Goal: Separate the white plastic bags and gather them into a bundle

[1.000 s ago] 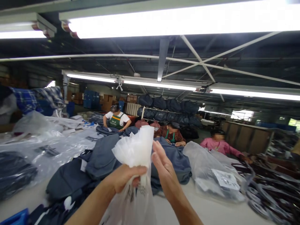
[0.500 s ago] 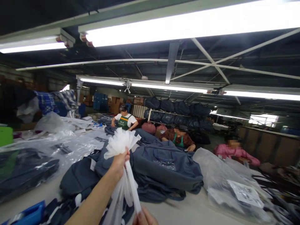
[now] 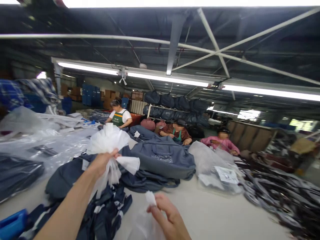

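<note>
My left hand point(image 3: 103, 163) is closed around the gathered middle of a bunch of thin white sheets point(image 3: 108, 138), which fans out above the fist and hangs below it. One folded white strip point(image 3: 128, 164) sticks out to the right of that fist. Nearer the bottom edge, my right hand point(image 3: 167, 211) pinches a small white end point(image 3: 150, 198) between thumb and fingers, with translucent material hanging under it. Behind both hands lie dark blue-grey fabric bags point(image 3: 160, 156). Dark straps point(image 3: 107, 210) are heaped beneath my left hand.
A clear plastic bag with a label point(image 3: 226, 175) lies on the pale table point(image 3: 212, 206). Dark strips point(image 3: 275, 190) pile up at right, and a blue tool point(image 3: 13, 225) is at lower left. Three people work beyond the bags.
The view has shifted right and down. The white strip that ran between my hands now sticks out beside my left hand. My right hand has come higher into view, pinching a small white end.
</note>
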Action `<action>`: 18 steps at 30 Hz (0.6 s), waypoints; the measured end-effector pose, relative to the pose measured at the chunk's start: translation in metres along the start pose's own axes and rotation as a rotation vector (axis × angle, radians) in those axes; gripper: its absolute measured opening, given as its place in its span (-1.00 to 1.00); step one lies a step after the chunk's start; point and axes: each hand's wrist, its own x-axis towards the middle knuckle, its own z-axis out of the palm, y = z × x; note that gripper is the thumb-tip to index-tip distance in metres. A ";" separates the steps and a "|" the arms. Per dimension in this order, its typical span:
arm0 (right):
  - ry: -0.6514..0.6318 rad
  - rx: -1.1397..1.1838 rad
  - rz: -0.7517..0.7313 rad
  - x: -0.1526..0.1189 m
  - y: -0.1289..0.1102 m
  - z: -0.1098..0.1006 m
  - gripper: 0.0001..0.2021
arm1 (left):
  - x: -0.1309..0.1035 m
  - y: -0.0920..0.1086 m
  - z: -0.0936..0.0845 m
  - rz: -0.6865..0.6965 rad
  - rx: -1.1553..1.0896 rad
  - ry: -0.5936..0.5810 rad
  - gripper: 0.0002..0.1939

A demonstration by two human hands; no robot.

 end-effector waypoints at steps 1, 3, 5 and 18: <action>0.034 -0.008 -0.005 0.007 -0.005 -0.007 -0.64 | -0.014 -0.011 0.008 -0.048 0.053 -0.091 -0.63; 0.080 0.035 0.012 0.021 -0.016 -0.017 -0.66 | -0.046 -0.032 0.023 -0.104 0.129 -0.284 -0.65; 0.078 0.136 0.054 0.029 -0.029 -0.022 -0.65 | -0.071 -0.045 0.032 -0.097 0.194 -0.444 -0.65; 0.135 -0.121 0.093 0.033 -0.054 -0.029 -0.71 | -0.116 -0.040 0.038 -0.018 0.250 -0.323 -0.57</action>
